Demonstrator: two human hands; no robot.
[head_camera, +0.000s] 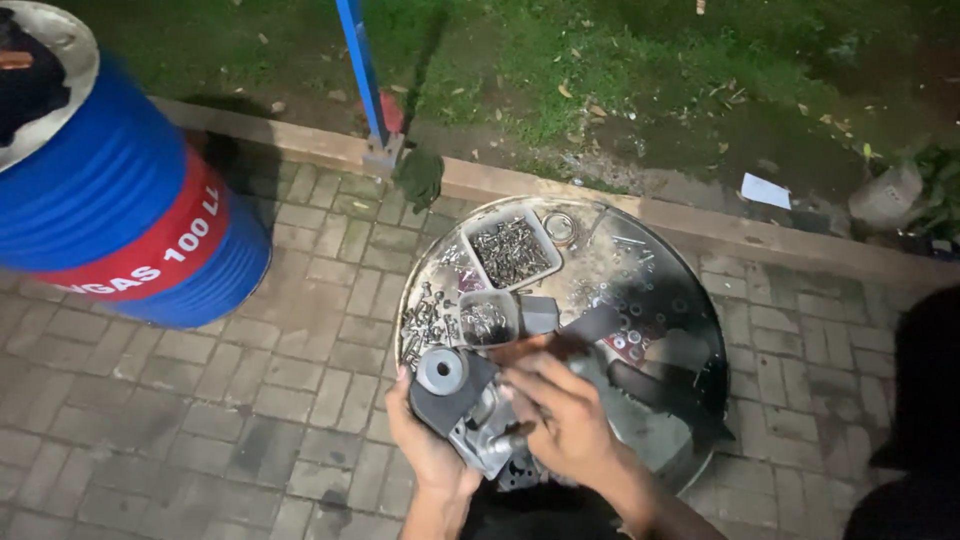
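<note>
My left hand (422, 443) grips a grey metal engine part (465, 400) from below, its round boss facing up. My right hand (562, 412) lies over the part's right side, fingers curled on it. Both hands hover over the near edge of a round metal tray (680, 340) resting on the paving. The lower part of the metal piece is hidden by my hands.
On the tray stand a square tub of bolts (511, 250), a smaller tub (487, 319), loose nuts and washers (622, 335) and a dark strap (660, 390). A blue and red drum (110, 220) stands left. A blue post (362, 75) and kerb (300, 145) border grass behind.
</note>
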